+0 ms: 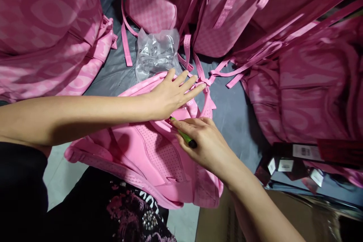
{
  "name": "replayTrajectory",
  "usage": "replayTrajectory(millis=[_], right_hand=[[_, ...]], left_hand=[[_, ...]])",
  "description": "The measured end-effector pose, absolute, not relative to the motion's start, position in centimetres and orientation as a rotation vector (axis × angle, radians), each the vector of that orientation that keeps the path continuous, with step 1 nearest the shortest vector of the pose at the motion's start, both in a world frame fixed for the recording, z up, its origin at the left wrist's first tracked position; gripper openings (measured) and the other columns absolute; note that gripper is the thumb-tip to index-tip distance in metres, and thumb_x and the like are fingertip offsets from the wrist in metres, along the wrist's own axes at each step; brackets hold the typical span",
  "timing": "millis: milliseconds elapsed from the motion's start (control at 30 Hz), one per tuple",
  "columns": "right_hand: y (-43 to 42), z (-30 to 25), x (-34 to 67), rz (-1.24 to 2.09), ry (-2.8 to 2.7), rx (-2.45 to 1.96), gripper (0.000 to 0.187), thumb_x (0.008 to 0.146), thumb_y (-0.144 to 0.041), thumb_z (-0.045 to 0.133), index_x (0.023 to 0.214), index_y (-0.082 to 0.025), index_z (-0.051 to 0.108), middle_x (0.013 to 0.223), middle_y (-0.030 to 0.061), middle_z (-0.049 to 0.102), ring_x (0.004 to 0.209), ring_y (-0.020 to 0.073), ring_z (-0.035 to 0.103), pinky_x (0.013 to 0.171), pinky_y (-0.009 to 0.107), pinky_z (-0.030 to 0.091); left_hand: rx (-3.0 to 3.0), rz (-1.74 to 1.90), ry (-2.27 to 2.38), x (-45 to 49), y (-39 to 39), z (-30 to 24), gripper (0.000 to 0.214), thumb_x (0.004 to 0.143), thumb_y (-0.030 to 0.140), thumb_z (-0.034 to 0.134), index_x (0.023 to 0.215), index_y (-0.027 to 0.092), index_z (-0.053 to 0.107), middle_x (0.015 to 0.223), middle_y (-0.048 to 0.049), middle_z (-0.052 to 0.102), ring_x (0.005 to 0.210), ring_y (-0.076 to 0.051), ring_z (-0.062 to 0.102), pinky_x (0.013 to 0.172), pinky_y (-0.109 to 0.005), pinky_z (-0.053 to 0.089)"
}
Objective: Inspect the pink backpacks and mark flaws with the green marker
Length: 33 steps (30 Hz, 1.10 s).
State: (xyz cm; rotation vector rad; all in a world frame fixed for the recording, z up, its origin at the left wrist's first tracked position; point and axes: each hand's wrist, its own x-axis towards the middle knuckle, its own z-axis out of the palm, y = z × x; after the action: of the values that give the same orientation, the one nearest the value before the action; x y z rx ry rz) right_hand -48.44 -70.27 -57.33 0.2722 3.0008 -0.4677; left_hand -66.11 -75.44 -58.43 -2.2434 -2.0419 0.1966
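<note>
A pink backpack (147,155) lies back-side up in front of me, its padded mesh panel facing me. My left hand (172,92) rests flat on its upper edge, fingers stretched out toward the straps (204,83). My right hand (202,141) is closed around a green lighter with a black end (184,136), its tip held against the backpack near the top of the padded panel, just under my left hand.
Several more pink backpacks (48,34) are piled around on a grey surface (238,113). A clear plastic bag (157,53) lies beyond the backpack. Dark hang tags with barcodes (300,157) lie at the right. A cardboard box (283,215) sits at the lower right.
</note>
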Motion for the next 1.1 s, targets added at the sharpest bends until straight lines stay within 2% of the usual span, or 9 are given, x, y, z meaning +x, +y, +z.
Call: replayTrajectory(millis=[167, 367, 733, 1100], right_hand=[[-70.03, -57.00, -49.03, -0.460, 2.971, 0.265, 0.030, 0.094, -0.021, 0.054, 0.118, -0.016, 0.070, 0.101, 0.0113, 0.078, 0.090, 0.0255, 0.071, 0.085, 0.042, 0.047], [-70.30, -57.05, -49.10, -0.433, 2.996, 0.280, 0.029, 0.093, -0.018, 0.054, 0.117, -0.020, 0.070, 0.108, 0.0114, 0.076, 0.095, 0.0260, 0.071, 0.087, 0.043, 0.049], [-70.08, -56.96, -49.02, -0.488, 2.971, 0.301, 0.030, 0.095, -0.018, 0.053, 0.121, -0.019, 0.068, 0.113, 0.0107, 0.075, 0.097, 0.0253, 0.071, 0.085, 0.042, 0.050], [-70.54, -56.88, -48.87, -0.454, 2.958, 0.361, 0.029, 0.094, -0.019, 0.056, 0.121, -0.019, 0.068, 0.109, 0.0106, 0.077, 0.096, 0.0258, 0.072, 0.084, 0.041, 0.050]], left_hand=[[-2.245, 0.146, -2.052, -66.17, -75.29, -58.61, 0.085, 0.089, 0.025, 0.054, 0.162, 0.016, 0.011, 0.167, -0.0157, 0.020, 0.151, -0.039, 0.020, 0.117, -0.058, 0.025], [-2.279, 0.094, -2.094, -66.19, -75.16, -58.40, 0.077, 0.092, 0.024, 0.048, 0.162, 0.018, 0.015, 0.166, -0.0144, 0.024, 0.149, -0.040, 0.024, 0.117, -0.059, 0.023], [-2.291, 0.116, -2.091, -66.20, -75.09, -58.21, 0.074, 0.092, 0.020, 0.048, 0.160, 0.014, 0.021, 0.161, -0.0171, 0.031, 0.137, -0.039, 0.038, 0.113, -0.056, 0.025], [-2.237, 0.103, -1.999, -66.41, -75.36, -58.73, 0.075, 0.090, 0.022, 0.053, 0.158, 0.014, 0.024, 0.159, -0.0162, 0.037, 0.132, -0.036, 0.043, 0.110, -0.051, 0.029]])
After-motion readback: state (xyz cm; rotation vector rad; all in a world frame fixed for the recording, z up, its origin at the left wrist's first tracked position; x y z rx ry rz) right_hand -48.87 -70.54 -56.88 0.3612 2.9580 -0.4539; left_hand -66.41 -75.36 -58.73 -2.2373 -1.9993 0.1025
